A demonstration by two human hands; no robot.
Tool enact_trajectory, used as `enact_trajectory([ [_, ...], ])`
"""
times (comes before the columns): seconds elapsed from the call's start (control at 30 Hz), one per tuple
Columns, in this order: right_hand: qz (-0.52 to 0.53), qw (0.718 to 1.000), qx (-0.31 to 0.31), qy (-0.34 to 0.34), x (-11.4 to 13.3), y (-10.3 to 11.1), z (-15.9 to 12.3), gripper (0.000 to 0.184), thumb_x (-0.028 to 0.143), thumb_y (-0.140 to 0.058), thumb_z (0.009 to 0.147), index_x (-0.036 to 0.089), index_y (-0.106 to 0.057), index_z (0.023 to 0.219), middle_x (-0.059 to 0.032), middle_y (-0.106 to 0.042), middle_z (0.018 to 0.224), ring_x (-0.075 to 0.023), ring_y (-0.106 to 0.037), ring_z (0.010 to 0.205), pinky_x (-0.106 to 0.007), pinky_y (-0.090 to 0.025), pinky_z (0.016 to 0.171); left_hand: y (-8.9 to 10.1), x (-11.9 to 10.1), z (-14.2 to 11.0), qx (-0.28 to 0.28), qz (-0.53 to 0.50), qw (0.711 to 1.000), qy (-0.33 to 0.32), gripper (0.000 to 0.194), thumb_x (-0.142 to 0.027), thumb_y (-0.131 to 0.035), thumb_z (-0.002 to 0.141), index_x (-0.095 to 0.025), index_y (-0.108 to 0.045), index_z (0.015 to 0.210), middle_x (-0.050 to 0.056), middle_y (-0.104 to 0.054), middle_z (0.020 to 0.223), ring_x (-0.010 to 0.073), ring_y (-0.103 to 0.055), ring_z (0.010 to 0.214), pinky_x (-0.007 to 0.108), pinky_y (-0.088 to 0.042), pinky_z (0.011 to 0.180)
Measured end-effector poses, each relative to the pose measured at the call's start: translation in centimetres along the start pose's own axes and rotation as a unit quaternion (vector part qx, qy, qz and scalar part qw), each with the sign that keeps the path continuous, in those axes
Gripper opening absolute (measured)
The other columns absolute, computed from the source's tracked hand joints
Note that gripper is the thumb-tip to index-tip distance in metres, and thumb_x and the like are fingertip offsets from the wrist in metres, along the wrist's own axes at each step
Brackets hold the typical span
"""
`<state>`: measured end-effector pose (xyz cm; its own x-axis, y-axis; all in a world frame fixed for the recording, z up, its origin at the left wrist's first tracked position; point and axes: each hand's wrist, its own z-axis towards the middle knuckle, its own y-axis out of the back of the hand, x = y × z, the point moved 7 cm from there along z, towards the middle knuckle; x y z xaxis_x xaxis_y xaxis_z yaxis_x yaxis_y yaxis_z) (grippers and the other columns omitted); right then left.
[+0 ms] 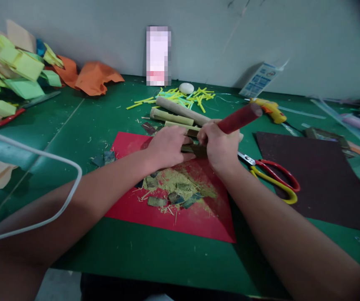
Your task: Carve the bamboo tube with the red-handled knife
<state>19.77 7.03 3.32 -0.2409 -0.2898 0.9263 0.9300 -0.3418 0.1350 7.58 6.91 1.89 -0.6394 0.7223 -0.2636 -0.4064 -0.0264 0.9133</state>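
Note:
My right hand (pixel 222 146) is closed round a thick red cylindrical handle (pixel 241 118) that slants up to the right; the tool's lower end is hidden behind my fingers. Close beside it, my left hand (pixel 169 146) has its fingers curled down on a dark olive strip (pixel 194 149), whose ends are mostly covered. Both hands are over a red sheet (pixel 170 228). Pale yellow-green shavings and powder (pixel 170 177) are scattered there with several dark green flat pieces (pixel 157 201). Just past my hands lie tan bamboo-like sticks (pixel 172 117).
Scissors with red and yellow handles (pixel 274 177) lie to the right, partly on a dark brown sheet (pixel 318 179). Farther back are a yellow glue gun (pixel 269 109), a carton (pixel 258 80), yellow strips (pixel 142 101) and a phone (pixel 158 56). A white cable (pixel 78 173) crosses the left side.

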Motion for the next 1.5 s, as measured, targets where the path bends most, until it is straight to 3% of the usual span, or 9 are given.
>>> enact_trajectory([
  [0.53,0.056,0.998,-0.015,-0.015,-0.3,0.1,0.2,0.032,0.009,-0.053,0.071,0.023,-0.042,0.045,0.0049,-0.042,0.042,-0.0079,-0.035,0.040,-0.025,-0.028,0.041,-0.2,0.2,0.2,0.004,-0.009,1.000,-0.012,0.033,-0.047,-0.067,0.087,-0.018,-0.079,0.098,0.010,-0.067,0.095,0.0274,-0.062,0.093,0.042,-0.048,0.082],
  [0.7,0.086,0.995,0.034,-0.038,-0.6,-0.3,0.0,0.030,0.010,-0.048,0.067,0.023,-0.043,0.040,0.0042,-0.040,0.036,-0.0082,-0.033,0.035,-0.026,-0.020,0.037,-0.2,0.1,0.2,0.012,-0.021,1.000,-0.002,0.033,-0.046,-0.069,0.087,-0.017,-0.078,0.097,0.010,-0.066,0.092,0.0275,-0.062,0.092,0.042,-0.048,0.082],
  [0.87,0.067,0.996,-0.029,-0.045,-0.9,0.6,0.0,0.032,0.012,-0.051,0.071,0.024,-0.047,0.042,0.0028,-0.045,0.040,-0.0097,-0.038,0.040,-0.026,-0.026,0.039,0.0,0.0,0.1,0.002,-0.020,1.000,0.001,0.030,-0.044,-0.071,0.086,-0.016,-0.078,0.096,0.011,-0.067,0.093,0.0291,-0.062,0.095,0.045,-0.048,0.084],
  [1.23,0.049,0.998,-0.013,-0.030,-1.6,0.7,0.4,0.035,0.015,-0.054,0.079,0.024,-0.046,0.046,0.0024,-0.046,0.044,-0.0103,-0.038,0.042,-0.027,-0.031,0.042,-0.1,0.0,0.1,-0.011,-0.010,1.000,-0.002,0.032,-0.046,-0.070,0.086,-0.017,-0.079,0.096,0.011,-0.068,0.093,0.0289,-0.062,0.095,0.045,-0.048,0.082],
  [1.5,0.060,0.998,-0.001,-0.017,-0.8,0.4,0.2,0.030,0.012,-0.050,0.072,0.022,-0.049,0.044,0.0031,-0.046,0.043,-0.0085,-0.040,0.043,-0.023,-0.030,0.042,-0.1,0.0,0.0,-0.015,0.006,1.000,-0.005,0.035,-0.050,-0.067,0.087,-0.019,-0.079,0.100,0.010,-0.067,0.093,0.0280,-0.062,0.094,0.043,-0.048,0.080],
])
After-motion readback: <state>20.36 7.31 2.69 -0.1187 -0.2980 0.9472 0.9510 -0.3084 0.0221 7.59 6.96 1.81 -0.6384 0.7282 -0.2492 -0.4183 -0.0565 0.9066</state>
